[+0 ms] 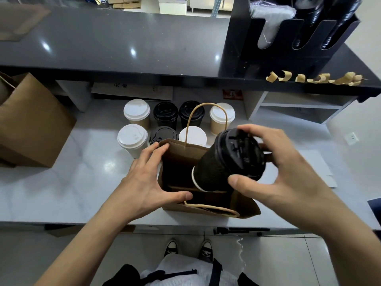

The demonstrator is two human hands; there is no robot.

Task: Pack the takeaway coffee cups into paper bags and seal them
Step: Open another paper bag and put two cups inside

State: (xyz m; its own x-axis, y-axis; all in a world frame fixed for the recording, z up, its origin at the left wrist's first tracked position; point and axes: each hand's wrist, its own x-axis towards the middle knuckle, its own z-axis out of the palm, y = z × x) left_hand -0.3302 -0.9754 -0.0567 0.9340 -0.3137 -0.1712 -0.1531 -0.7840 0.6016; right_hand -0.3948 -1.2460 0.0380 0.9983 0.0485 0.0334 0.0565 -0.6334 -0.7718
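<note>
The left hand (150, 178) holds the bag (206, 207) mouth wide so the right hand (284, 174), grasping a tilted cup (222, 162), can lower it inside.

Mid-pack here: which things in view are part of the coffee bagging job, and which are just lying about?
Job:
black cup in right hand
open paper bag, left hand holding its mouth
seven cups waiting behind

Lying about:
lid dispenser
paper strips
big brown bag
</note>
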